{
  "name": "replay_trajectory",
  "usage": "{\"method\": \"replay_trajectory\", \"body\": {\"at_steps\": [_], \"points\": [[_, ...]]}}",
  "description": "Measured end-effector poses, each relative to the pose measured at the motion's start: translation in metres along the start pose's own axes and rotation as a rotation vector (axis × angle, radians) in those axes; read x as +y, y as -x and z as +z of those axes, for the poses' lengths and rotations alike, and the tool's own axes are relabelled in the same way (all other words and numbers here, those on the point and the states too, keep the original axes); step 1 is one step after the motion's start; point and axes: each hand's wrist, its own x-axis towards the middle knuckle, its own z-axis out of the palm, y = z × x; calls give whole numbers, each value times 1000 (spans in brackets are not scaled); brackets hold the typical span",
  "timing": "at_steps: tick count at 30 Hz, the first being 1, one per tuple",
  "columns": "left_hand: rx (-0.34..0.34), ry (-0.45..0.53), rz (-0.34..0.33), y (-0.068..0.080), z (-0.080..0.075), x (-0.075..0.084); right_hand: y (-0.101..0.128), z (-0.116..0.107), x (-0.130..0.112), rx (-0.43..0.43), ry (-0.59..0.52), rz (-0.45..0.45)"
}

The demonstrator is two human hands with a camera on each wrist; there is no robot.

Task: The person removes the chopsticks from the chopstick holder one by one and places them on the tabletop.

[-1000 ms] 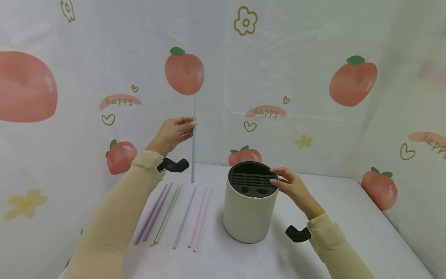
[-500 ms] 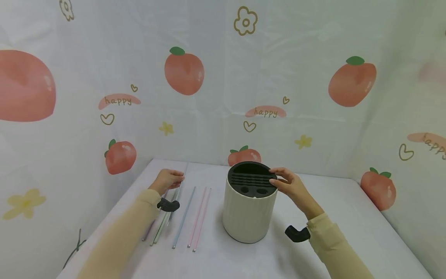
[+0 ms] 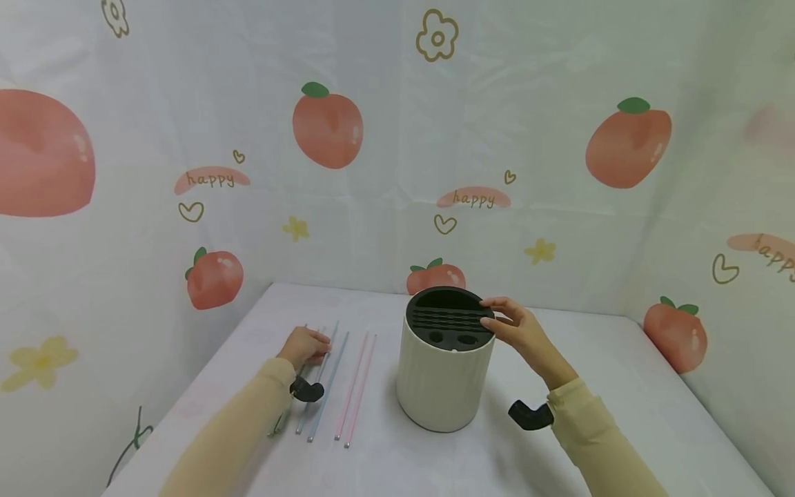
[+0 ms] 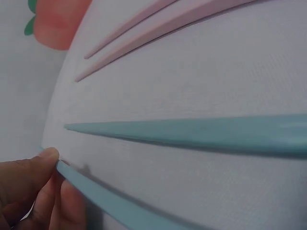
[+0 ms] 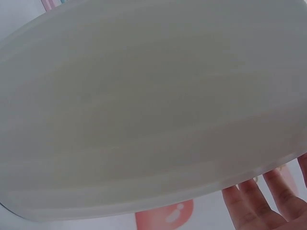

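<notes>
Head view: "happy" on backdrop (image 3: pixel 211 179)

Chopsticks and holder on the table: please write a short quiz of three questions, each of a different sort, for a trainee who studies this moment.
1. True or false: the right hand rests on the black top of the cream holder.
2. Multiple choice: the left hand pinches
A. a pink chopstick
B. a blue chopstick
C. the holder's lid
3. Fill in: the two pink chopsticks lie on the table between the blue ones and the ____.

Key:
1. True; its fingers touch the black insert's rim.
2. B; the left wrist view shows fingertips on the blue chopstick, which lies on the table.
3. Holder.
</notes>
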Motion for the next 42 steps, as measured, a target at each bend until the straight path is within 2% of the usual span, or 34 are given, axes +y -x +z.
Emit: {"method": "replay_trajectory", "body": {"at_steps": [12, 19, 26, 36, 42], "points": [[38, -125, -11, 0, 9, 1, -1, 0, 1, 3, -7, -1], [60, -132, 17, -2, 13, 0, 0, -1, 1, 5, -3, 3], [63, -210, 37, -2, 15, -1, -1, -1, 1, -6, -27, 7], [67, -193, 35, -6, 16, -2, -1, -2, 1, -6, -22, 6], [73, -220, 40, -5, 16, -3, -1, -2, 2, -1, -7, 4]]}}
